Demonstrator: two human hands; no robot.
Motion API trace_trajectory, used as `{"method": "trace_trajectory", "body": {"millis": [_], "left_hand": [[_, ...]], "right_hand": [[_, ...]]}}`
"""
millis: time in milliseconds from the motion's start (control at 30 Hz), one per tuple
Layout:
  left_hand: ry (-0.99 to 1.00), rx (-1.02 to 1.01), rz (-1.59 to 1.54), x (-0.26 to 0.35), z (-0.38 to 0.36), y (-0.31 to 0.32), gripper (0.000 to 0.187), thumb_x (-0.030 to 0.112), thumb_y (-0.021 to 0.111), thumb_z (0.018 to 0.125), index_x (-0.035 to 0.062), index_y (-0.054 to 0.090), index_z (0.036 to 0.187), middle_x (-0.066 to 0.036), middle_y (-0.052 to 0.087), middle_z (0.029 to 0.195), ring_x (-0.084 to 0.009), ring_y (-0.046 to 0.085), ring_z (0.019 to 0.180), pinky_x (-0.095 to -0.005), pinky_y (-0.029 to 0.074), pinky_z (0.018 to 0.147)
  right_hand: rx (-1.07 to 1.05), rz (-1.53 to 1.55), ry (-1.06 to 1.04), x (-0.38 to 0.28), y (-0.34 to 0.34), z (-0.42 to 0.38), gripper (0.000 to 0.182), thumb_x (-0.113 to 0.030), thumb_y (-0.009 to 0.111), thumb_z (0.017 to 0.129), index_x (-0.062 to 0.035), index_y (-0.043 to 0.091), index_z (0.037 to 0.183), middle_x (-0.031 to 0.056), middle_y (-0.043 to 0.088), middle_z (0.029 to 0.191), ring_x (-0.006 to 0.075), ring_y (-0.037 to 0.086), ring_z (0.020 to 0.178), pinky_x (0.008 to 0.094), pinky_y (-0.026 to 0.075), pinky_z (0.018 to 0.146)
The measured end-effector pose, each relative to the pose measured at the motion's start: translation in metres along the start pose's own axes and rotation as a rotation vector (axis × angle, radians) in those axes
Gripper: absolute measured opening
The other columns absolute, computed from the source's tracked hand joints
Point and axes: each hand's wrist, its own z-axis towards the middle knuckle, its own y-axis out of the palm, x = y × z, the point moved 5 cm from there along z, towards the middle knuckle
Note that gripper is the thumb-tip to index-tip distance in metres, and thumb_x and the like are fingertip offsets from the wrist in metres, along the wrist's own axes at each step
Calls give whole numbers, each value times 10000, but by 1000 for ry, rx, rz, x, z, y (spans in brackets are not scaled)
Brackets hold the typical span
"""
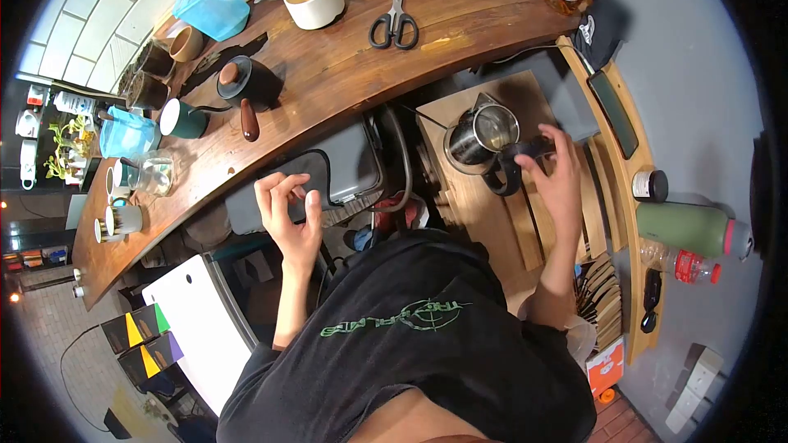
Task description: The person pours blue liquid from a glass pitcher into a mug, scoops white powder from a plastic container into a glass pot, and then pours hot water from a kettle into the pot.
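A metal electric kettle (474,138) stands on the light wooden top (525,90) below the counter, its mouth uncovered. Its black lid (535,148) is raised at the handle side, between the thumb and fingers of my right hand (561,171). The curved black kettle handle (507,180) sits just under that thumb. My left hand (289,217) hangs in the air with fingers half curled and apart, holding nothing. It is nearest to the counter's front edge and the grey case (353,160) beneath it. On the counter beyond it stands a black pot (250,86) with a wooden handle.
Black-handled scissors (395,20) and a white cup (314,2) of brown drink lie along the wooden counter (345,66). Blue containers, mugs and a glass jar (154,172) crowd its left part. On the right ledge are a phone (614,115) and a green bottle (685,226).
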Motion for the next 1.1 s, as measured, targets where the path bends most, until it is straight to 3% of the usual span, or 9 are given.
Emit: {"method": "trace_trajectory", "body": {"millis": [100,267,367,467,600,800,967,1067,1100], "left_hand": [[-8,6,25,2,-2,-3,228,19,691,800,35,645,1023,-69,487,936,-157,498,727,-285,415,645],[-75,120,87,-12,-1,-24,196,18,676,831,21,632,1021,-65,500,939,-154,494,737,-277,409,669],[-285,223,-107,-37,-1,-40,126,27,594,932,-4,601,1053,-48,518,966,-111,495,801,-245,400,702],[-440,232,-272,-56,22,-47,209,186,494,1048,18,554,1157,-50,596,980,-77,518,769,-222,387,665],[-837,-102,-610,-88,52,-36,471,460,421,1058,39,559,1217,-95,673,987,-144,630,775,-241,440,658],[-972,-374,-1022,-105,82,-2,422,440,489,1036,59,576,1197,-74,694,956,-116,616,730,-242,436,592],[-985,-333,-1231,-106,92,9,367,389,513,1036,46,572,1154,0,510,825,-57,428,604,-161,268,414],[-1011,-285,-1249,-112,95,13,260,336,542,1030,77,530,1006,13,430,696,-48,327,502,-195,216,407],[-1002,-259,-1209,-112,96,13,231,306,559,1023,90,508,959,30,412,664,-37,299,475,-194,205,410]], "right_hand": [[92,-87,-39,-6,18,21,553,-323,767,848,-71,548,1289,186,577,1167,396,573,1094,464,476,926],[189,-174,-80,-15,42,33,542,-369,685,911,-99,508,1346,195,539,1248,420,528,1169,486,451,964],[138,-219,-57,-1,56,33,497,-359,675,920,-77,553,1311,178,544,1238,405,535,1153,476,457,964],[58,-291,-88,12,74,35,474,-338,675,920,-25,582,1264,164,550,1233,392,544,1134,472,455,967],[13,-346,-61,3,75,39,461,-306,669,921,18,607,1242,134,568,1202,371,548,1114,464,448,963],[-6,-611,-115,-2,85,43,453,-293,657,922,38,616,1229,140,585,1204,353,563,1116,450,465,939],[-22,-635,-124,-14,80,44,456,-282,662,922,72,605,1203,161,591,1196,359,567,1120,454,469,946],[23,-635,-133,-62,71,54,390,-237,653,936,45,605,1201,165,588,1179,360,567,1110,456,460,952],[95,-444,-276,-100,65,57,352,-210,646,941,23,607,1202,164,586,1166,361,574,1099,452,462,940]]}}
